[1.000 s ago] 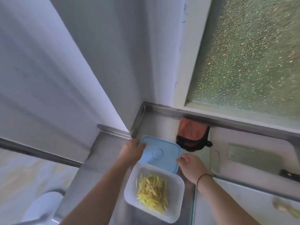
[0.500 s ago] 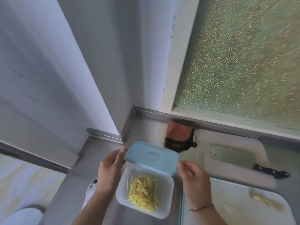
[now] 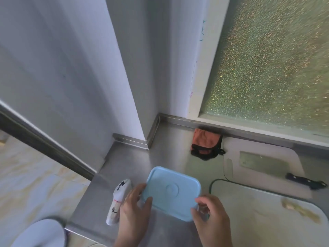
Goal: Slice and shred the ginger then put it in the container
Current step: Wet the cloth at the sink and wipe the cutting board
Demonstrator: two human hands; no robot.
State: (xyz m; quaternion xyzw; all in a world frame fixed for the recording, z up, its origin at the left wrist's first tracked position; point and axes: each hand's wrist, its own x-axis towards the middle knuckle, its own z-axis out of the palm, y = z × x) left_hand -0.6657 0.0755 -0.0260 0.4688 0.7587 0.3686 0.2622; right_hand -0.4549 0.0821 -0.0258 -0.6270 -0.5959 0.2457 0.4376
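Since the frame half a second ago, the pale blue lid [image 3: 171, 192] has come down flat over the container, so the shredded ginger I saw in the open white tub is now covered and out of sight. The container itself is hidden under the lid except for a sliver of clear wall near the right fingers; it sits low in the centre of the frame on the steel counter [image 3: 165, 150].

My left hand [image 3: 133, 207] comes up from the bottom edge, left of centre. Its fingers curl round the lid's left edge, thumb lying on the top surface. My right hand [image 3: 211, 214] comes up from the bottom, right of centre, fingers bent and pinching the lid's lower right corner.

Just left of the left hand, a small white object with black markings [image 3: 118, 200] lies on the counter, touching or nearly touching the hand; I cannot tell which.

In the lower right of the frame lies a white cutting board [image 3: 258, 216] with pale ginger scraps [image 3: 299, 210] near its right edge. Beyond it, at middle right, a second white board [image 3: 263, 182] carries a cleaver [image 3: 263, 164], blade flat, black handle pointing right. An orange and black cloth [image 3: 206, 146] sits bunched against the back ledge, below a frosted window [image 3: 270, 65] filling the upper right. Grey wall fills the upper left, and tiled floor shows at lower left.
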